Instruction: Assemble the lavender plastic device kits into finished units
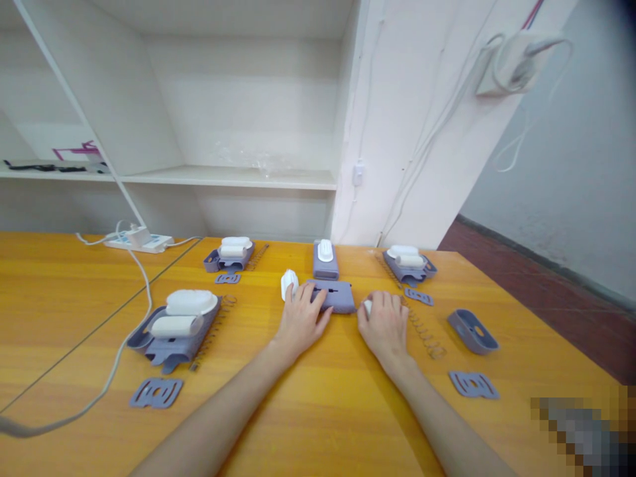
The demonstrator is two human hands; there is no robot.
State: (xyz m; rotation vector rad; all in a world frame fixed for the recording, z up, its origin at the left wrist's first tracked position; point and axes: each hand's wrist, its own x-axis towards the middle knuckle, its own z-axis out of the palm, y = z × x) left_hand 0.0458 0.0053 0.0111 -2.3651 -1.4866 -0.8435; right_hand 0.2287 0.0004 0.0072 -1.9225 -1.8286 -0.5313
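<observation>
My left hand [301,317] bends over the left end of a purple plastic case [340,298] lying on the table. Its fingertips rest on the case's slotted top and the thumb is at the near edge. A white ribbed oval piece [289,283] stands just beyond the left fingers. My right hand [385,324] is closed, to the right of the case and apart from it. The end of a small white part [368,307] shows at its fingertips; the rest is hidden. Behind the case sits another purple case [325,268] with a white oval piece [324,250] on top.
Sets of purple housings with white rollers lie front left [173,328], back left [233,255] and back right [408,262]. Right of my right hand are a coil spring [427,334], a purple cup [472,331] and a slotted plate [474,384]. A power strip [142,240] trails a white cable.
</observation>
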